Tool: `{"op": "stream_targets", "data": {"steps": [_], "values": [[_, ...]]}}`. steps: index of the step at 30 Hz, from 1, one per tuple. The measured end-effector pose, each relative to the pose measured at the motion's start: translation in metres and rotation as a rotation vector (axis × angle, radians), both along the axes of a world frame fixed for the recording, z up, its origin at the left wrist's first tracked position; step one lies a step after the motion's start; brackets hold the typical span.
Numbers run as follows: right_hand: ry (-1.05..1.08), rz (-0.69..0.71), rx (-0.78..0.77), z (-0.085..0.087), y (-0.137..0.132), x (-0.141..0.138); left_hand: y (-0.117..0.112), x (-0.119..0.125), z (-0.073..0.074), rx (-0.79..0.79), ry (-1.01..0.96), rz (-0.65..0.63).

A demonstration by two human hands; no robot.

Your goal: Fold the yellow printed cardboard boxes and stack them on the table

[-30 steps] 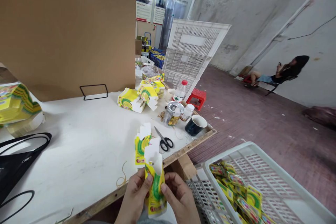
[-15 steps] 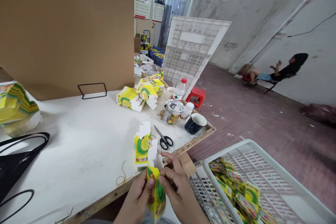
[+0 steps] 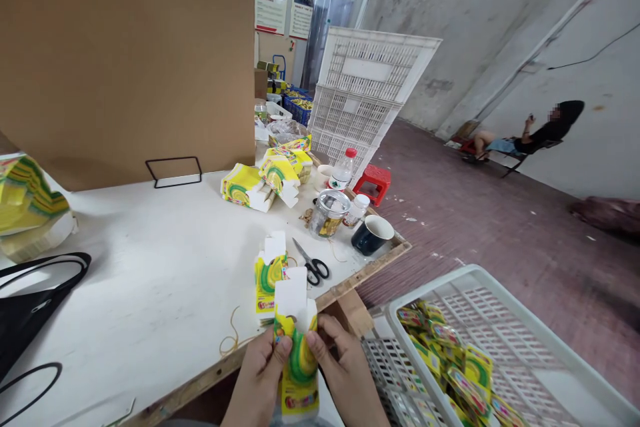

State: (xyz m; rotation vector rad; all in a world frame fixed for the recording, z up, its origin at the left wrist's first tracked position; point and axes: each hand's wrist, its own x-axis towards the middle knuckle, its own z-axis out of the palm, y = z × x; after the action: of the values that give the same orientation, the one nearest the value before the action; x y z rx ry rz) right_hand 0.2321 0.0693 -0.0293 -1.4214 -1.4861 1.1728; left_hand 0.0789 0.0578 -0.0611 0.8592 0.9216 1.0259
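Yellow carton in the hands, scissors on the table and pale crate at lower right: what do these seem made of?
Yellow carton: probably thin printed card, perhaps slightly glossy; its plain white flap and creased folds suggest that. Scissors: likely grey metal blades; the smooth black handle loops look like plastic. Pale crate: seemingly moulded plastic, given the regular slots and rounded rim corner.

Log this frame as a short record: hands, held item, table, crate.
left hand: grips left edge of carton
right hand: grips right edge of same carton
held item: yellow-green carton, white flap up
table: white top; stack of similar cartons, scissors, dark mug
crate: pale plastic, right of the hands, holding yellow packs
background: one person seated by the wall
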Motion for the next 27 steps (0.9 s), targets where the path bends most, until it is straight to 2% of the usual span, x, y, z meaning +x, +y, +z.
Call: {"op": "stream_targets", "data": {"steps": [2,6,9,12,16,20,23,27], "values": [[-0.024,-0.028,-0.015,-0.001,0.000,-0.001,0.000,0.002,-0.002,-0.031,0.006,0.002],[0.017,-0.123,-0.026,-0.003,0.002,-0.001,-0.001,0.008,0.003,-0.027,-0.007,0.122],[0.143,-0.059,-0.055,-0.006,0.003,0.005,-0.004,0.011,0.010,-0.073,-0.068,0.180],[0.199,0.030,-0.008,-0.008,0.002,0.014,-0.006,0.010,0.018,-0.051,-0.080,0.204],[0.181,0.136,0.004,-0.003,0.002,0.024,-0.007,0.005,0.024,-0.011,-0.123,0.107],[0.121,0.181,-0.030,0.011,0.006,0.027,-0.008,0.004,0.023,-0.056,-0.260,-0.019],[0.050,0.130,0.054,0.018,0.010,0.025,-0.010,0.007,0.023,-0.057,-0.316,-0.037],[0.068,-0.024,0.140,0.014,0.012,0.022,-0.011,0.008,0.024,-0.029,-0.323,0.001]]}}
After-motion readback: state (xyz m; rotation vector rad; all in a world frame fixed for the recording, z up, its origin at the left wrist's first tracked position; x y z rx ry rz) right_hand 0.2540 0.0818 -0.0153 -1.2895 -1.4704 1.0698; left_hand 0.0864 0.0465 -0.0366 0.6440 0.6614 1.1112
